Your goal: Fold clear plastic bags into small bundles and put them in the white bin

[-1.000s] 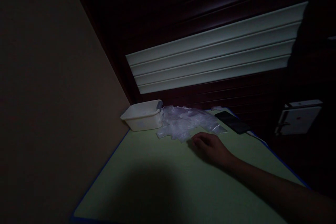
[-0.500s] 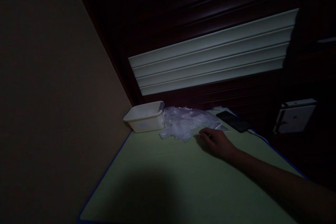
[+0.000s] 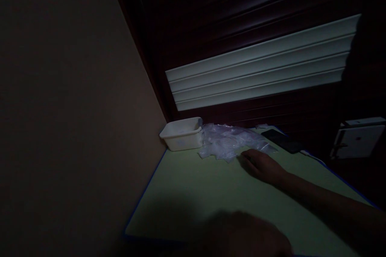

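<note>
My right hand rests over the green table mat with its fingers curled together. Its fingertips are at the front edge of a heap of clear plastic bags; whether they pinch something small is too dark to make out. Low in the view, close to the camera, a dark blurred shape that looks like my left hand hangs over the near part of the mat, its fingers smeared. A white plastic bin stands left of the bags.
A black phone with a white cable lies right of the bags. Behind the table is a dark panel with pale slats. A wall runs along the left. A white box sits beyond the right edge.
The blurred left hand has come into view at the bottom. The whole scene has shifted right as the camera turned left. My right hand stays by the bags, fingers still curled.
</note>
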`<state>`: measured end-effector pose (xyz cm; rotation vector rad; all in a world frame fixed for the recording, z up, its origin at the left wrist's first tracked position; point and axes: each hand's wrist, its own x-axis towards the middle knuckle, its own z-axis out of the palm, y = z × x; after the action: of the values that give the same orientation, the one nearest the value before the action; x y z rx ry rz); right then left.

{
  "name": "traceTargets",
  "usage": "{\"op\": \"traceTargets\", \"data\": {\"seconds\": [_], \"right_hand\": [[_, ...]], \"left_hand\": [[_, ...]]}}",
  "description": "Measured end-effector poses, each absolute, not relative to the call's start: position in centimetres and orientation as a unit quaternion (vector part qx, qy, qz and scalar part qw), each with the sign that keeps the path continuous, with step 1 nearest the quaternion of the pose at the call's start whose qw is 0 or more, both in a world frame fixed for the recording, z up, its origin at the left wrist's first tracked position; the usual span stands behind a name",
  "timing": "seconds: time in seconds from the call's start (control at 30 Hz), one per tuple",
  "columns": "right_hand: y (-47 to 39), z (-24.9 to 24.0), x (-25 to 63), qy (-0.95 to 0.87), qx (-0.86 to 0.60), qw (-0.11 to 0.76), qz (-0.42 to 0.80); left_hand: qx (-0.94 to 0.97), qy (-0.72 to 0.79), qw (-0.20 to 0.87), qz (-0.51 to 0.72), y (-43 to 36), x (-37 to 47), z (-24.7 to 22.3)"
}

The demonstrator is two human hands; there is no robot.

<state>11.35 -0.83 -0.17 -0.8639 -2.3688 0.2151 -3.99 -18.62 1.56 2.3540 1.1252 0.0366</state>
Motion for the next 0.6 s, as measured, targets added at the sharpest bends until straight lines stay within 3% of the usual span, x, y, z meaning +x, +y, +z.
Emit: {"op": "traceTargets", "data": {"seconds": [0.1,0.2,0.3,0.6], "right_hand": [[-0.6,-0.5,11.2,-0.891,-0.329,0.305,0.068],[-0.6,-0.5,11.3,-0.888,-0.335,0.309,0.059],[-0.7,-0.4,11.4,-0.888,-0.337,0.307,0.059],[-0.7,0.1,11.4,-0.894,-0.322,0.294,0.098]], "left_hand": [[0.835,0.516,0.163,0.098,-13.0,-6.6,4.1],[0.778,0.599,-0.031,0.188,-8.3,-8.5,4.9],[0.744,0.618,-0.096,0.235,-5.5,-9.5,4.2],[0.722,0.638,-0.067,0.259,-4.4,-10.4,1.2]]}}
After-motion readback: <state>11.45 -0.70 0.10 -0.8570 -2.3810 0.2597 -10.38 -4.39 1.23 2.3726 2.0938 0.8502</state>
